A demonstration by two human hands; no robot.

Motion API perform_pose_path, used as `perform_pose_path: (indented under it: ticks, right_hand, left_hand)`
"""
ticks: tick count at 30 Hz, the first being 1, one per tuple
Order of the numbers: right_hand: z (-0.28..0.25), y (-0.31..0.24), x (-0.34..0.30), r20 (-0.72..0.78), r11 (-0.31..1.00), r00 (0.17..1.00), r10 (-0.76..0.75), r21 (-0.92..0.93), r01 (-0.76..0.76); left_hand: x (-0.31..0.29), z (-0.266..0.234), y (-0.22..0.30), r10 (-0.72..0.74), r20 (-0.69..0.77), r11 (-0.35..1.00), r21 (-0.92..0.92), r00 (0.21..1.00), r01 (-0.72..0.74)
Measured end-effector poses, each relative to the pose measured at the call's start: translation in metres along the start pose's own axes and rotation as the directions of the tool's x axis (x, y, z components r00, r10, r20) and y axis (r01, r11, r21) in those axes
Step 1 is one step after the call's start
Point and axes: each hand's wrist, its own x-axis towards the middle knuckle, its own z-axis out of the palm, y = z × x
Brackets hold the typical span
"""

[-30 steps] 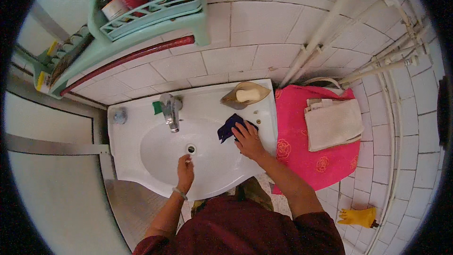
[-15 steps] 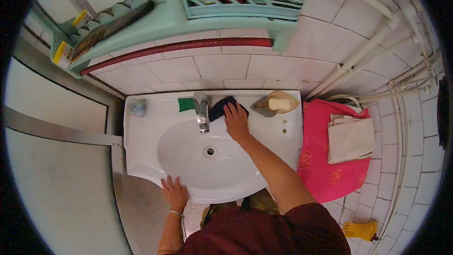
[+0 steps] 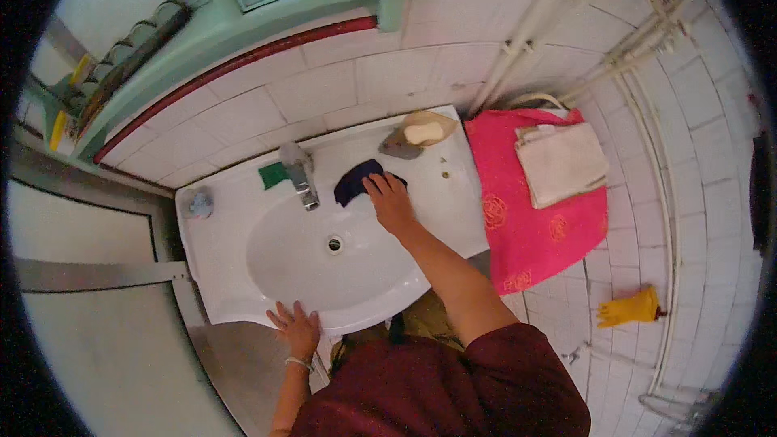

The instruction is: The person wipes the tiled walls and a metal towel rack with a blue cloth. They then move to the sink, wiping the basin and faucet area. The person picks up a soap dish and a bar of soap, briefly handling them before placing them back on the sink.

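Note:
On the white washbasin [image 3: 453,218], my right hand [image 3: 395,204] presses its fingers onto a dark blue cloth [image 3: 354,184]. The cloth lies bunched on the rear ledge, right of the chrome tap [image 3: 301,178], close to the bowl's back edge. My left hand [image 3: 297,330] rests at the basin's front left rim with fingers spread, holding nothing. Left of the tap sits a green scouring pad [image 3: 273,176]. A bar of soap [image 3: 423,132] lies in a tan soap dish [image 3: 398,146] at the back right.
A small bluish object [image 3: 199,203] stands at the basin's left corner. To the right, a pink cloth cover [image 3: 538,235] bears a folded pale towel [image 3: 562,163]. A yellow glove [image 3: 630,308] is farther right. Above hangs a green shelf [image 3: 316,0]; pipes [image 3: 526,24] run along the tiled wall.
My view has turned and shifted right. My right hand has drawn the dark blue cloth from the back edge toward the bowl. My left hand stays at the front rim.

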Motion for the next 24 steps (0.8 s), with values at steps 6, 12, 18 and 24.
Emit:
perform_pose_path:
  ticks: [6,12,18,24]
  right_hand:
    - [-0.061,0.015,-0.097,0.206,0.985,0.963,0.174,-0.045,-0.168]
    - [-0.122,0.035,-0.185,0.011,0.960,0.970,0.245,-0.142,-0.241]
    - [-0.087,0.060,-0.137,0.005,0.926,0.938,0.347,-0.161,-0.342]
    - [-0.058,0.093,-0.069,-0.086,0.888,0.933,0.350,-0.286,-0.360]
  left_hand:
    - [0.001,0.008,-0.002,-0.008,0.046,0.997,0.071,0.999,0.005]
    - [0.003,0.027,-0.018,0.119,-0.026,0.964,0.241,0.993,-0.109]
    - [0.007,0.030,-0.028,0.023,0.106,0.973,0.228,0.994,-0.047]
    - [0.015,0.000,-0.004,-0.073,0.252,0.988,0.152,0.965,0.035]
